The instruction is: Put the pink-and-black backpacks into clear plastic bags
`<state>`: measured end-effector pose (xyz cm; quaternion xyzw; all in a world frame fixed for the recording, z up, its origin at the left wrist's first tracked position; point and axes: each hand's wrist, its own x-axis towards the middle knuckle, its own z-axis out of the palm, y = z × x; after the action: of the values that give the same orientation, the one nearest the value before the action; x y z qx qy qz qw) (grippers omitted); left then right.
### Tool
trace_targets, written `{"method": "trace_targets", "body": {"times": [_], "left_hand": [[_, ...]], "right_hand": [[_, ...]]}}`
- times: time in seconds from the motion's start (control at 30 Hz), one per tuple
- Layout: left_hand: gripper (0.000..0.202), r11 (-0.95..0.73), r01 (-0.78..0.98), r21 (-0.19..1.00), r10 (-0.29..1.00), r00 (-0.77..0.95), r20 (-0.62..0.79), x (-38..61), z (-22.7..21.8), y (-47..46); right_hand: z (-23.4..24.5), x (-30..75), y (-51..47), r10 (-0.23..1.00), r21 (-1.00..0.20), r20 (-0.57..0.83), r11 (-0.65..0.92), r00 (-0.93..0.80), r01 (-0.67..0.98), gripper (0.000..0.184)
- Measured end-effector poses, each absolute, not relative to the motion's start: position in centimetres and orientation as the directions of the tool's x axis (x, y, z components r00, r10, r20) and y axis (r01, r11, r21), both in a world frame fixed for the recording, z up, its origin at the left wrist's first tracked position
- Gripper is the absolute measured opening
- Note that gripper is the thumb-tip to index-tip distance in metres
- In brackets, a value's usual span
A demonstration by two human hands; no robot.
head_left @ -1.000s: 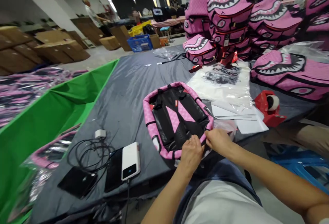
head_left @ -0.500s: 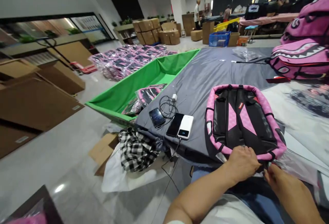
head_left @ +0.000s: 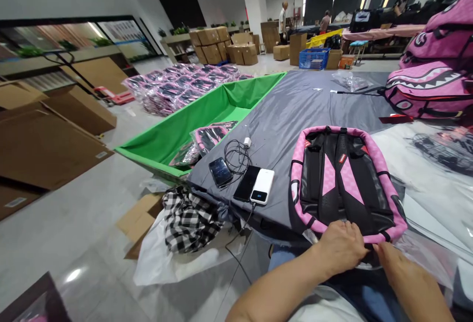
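Head view, only one: pink-and-black backpack (head_left: 349, 184) lies flat, strap side up, right of center in the frame, on the near edge of the gray-covered table (head_left: 295, 102). Left hand (head_left: 342, 244) at its bottom edge, lower right of frame, fingers curled in and looking closed on that edge, fingertips hidden. Right hand (head_left: 401, 268) just beside it, thumb on the lower corner side of the same edge, fingers tucked under; can't tell whether it's closed on anything. Clear plastic (head_left: 424, 253) sits by the right hand. Left of the pack: white power bank (head_left: 262, 186), black phone (head_left: 247, 183) touching or nearly, coiled cable (head_left: 236, 157). Green bin (head_left: 185, 127) left of the table, shark-face bags (head_left: 430, 90) upper right. Handling, judged: padded rim soft, squashy, easy to grip; black panels look smooth, maybe slippery; probably light to moderate, fill unknown, not fragile. Best hold: pink rim at both sides, or the straps up the middle; bottom edge okay for pulling or turning, less good for lifting level.
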<state>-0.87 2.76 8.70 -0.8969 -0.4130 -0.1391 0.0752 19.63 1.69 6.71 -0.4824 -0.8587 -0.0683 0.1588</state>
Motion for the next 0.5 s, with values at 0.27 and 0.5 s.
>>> {"method": "trace_targets", "body": {"times": [0.27, 0.5], "left_hand": [[0.025, -0.676, 0.736, -0.038, 0.701, 0.658, 0.276, -0.8, 8.7, 2.8], [0.025, -0.648, 0.761, -0.023, 0.723, 0.625, 0.296, -1.1, 9.5, 2.4]], "right_hand": [[7.5, 19.1, 1.2, 0.791, -0.042, 0.402, 0.518, -0.460, 0.854, 0.047], [7.8, 19.3, -0.4, 0.857, -0.428, 0.157, 0.507, -0.490, 0.748, 0.044]]}}
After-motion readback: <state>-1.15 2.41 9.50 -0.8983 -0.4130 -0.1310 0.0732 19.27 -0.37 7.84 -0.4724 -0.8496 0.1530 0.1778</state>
